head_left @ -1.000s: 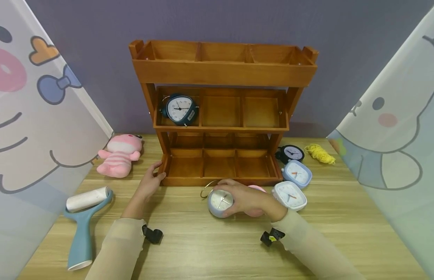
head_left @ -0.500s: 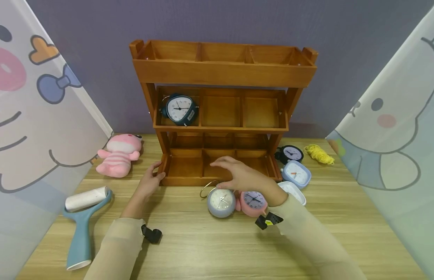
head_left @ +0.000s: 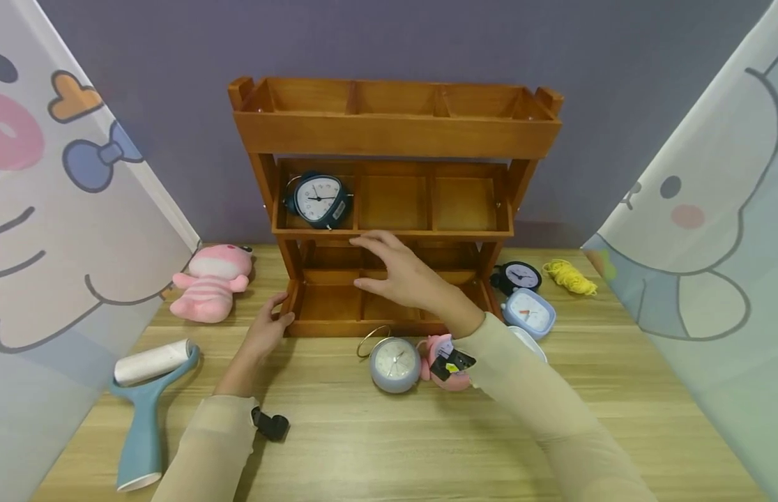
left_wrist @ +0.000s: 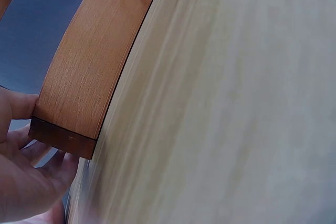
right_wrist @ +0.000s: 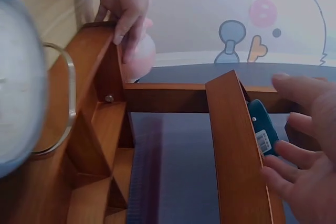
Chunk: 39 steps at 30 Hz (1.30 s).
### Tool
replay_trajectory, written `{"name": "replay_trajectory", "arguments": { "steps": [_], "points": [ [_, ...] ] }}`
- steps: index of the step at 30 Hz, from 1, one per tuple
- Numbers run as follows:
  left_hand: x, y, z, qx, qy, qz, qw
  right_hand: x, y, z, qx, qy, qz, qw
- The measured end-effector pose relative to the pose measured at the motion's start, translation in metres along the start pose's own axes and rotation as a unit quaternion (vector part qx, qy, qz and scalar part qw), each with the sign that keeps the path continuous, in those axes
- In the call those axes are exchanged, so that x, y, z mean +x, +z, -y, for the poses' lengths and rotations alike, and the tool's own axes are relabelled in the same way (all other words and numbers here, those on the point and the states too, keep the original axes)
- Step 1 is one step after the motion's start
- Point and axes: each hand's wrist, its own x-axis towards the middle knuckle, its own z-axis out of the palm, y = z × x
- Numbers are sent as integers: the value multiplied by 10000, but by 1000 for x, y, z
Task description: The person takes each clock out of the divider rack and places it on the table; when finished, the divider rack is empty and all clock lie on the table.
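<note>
My left hand (head_left: pixel 266 325) grips the lower left corner of a brown three-tier wooden rack (head_left: pixel 395 136); the left wrist view shows thumb and fingers around the rack's end (left_wrist: pixel 63 135). My right hand (head_left: pixel 398 270) holds nothing and hovers before the lower tiers, fingers spread. A dark teal alarm clock (head_left: pixel 318 198) leans in the middle tier's left compartment, partly visible beyond the right fingers (right_wrist: pixel 296 156) in the right wrist view. A round grey-blue clock (head_left: pixel 395 364) with a gold ring handle stands before the rack. Beside it, a pink clock (head_left: pixel 454 382) is partly covered by the wrist camera.
At the rack's right are a black clock (head_left: pixel 518 277), a light blue clock (head_left: pixel 532 312), a white clock (head_left: pixel 528 343) partly hidden by the sleeve, and yellow yarn (head_left: pixel 569 277). A pink plush toy (head_left: pixel 210 284) and a blue-handled lint roller (head_left: pixel 144 411) lie left.
My right hand has let go of the grey-blue clock and risen up and away toward the middle tier. The left hand keeps its place on the rack.
</note>
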Motion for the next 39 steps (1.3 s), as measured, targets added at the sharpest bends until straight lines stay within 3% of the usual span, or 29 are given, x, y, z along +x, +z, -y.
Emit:
{"name": "replay_trajectory", "arguments": {
  "steps": [6,12,18,23,33,39],
  "points": [
    [-1,0,2,-84,9,63,9999,32,4,9,63,101,-634,9979],
    [2,0,4,-87,8,74,9999,57,12,14,-269,314,-776,9961],
    [1,0,4,-54,24,58,10000,79,21,13,-897,222,-1042,9902],
    [0,0,3,-75,3,52,10000,97,23,18,-1140,568,-957,9872],
    [0,0,1,-122,4,28,9999,114,26,20,-1580,1021,-865,9783],
    [0,0,0,-157,14,31,9999,115,29,17,-1693,988,-991,9756]
  ]
}}
